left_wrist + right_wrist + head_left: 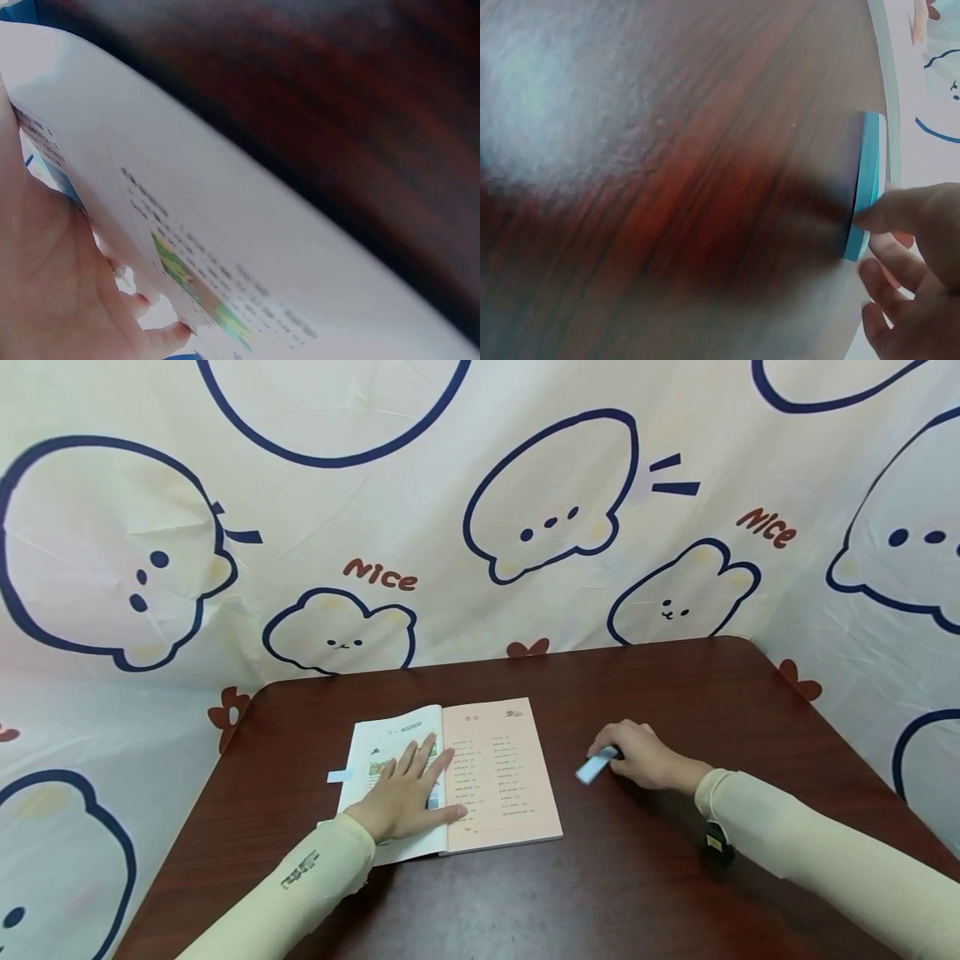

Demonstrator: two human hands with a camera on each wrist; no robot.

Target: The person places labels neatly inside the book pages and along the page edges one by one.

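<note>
An open book (498,777) lies on the table, with a white, illustrated left page and a pink right page of printed lines. My left hand (402,802) rests on the left page with fingers spread, the thumb reaching across the fold. In the left wrist view, part of that hand (60,277) lies against the white page (187,165). To the right of the book, my right hand (641,758) pinches a small light-blue pad of sticky notes (595,768) between thumb and fingers. The right wrist view shows the pad edge-on, near the tabletop.
A pale blue paper tab (339,776) sticks out from the book's left edge. The dark brown wooden table (480,910) meets a patterned cloth (450,527) at its back and sides. A dark device (717,845) is strapped under the right wrist.
</note>
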